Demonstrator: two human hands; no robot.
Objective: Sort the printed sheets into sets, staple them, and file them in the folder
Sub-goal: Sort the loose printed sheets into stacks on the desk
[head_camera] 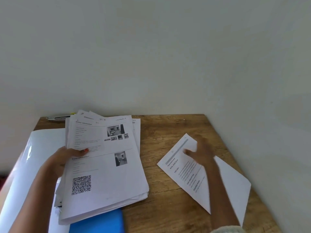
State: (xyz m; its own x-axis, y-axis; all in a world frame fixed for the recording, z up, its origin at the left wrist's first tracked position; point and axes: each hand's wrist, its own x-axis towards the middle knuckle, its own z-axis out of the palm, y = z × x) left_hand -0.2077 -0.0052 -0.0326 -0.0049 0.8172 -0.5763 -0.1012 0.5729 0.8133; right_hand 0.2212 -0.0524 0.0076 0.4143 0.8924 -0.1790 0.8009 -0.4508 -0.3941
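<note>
1. Now, our left hand (67,157) clamps the thick stack of printed sheets (104,165) at its nine o'clock edge. The thumb lies on top over the text, and the fingers are hidden beneath.
2. We hold the stack tilted above the nine o'clock side of the wooden table (168,132).
3. Our right hand (200,153) lies on the upper corner of a single printed sheet (185,175) at three o'clock on the table. Motion blur hides whether the fingers press flat or pinch, so we cannot tell.
4. That sheet lies askew over another white sheet (235,182), which shows toward four o'clock.
5. A blue folder (101,222) peeks out under the stack at six o'clock.
6. We judge the stack weighty but floppy. Its leaves look slick, and their edges are uneven, so it may fan out or shed pages. It is best gripped mid-edge, thumb above and fingers spread below.
7. The single sheet looks light and limp, so we would lift it by a corner.
</note>
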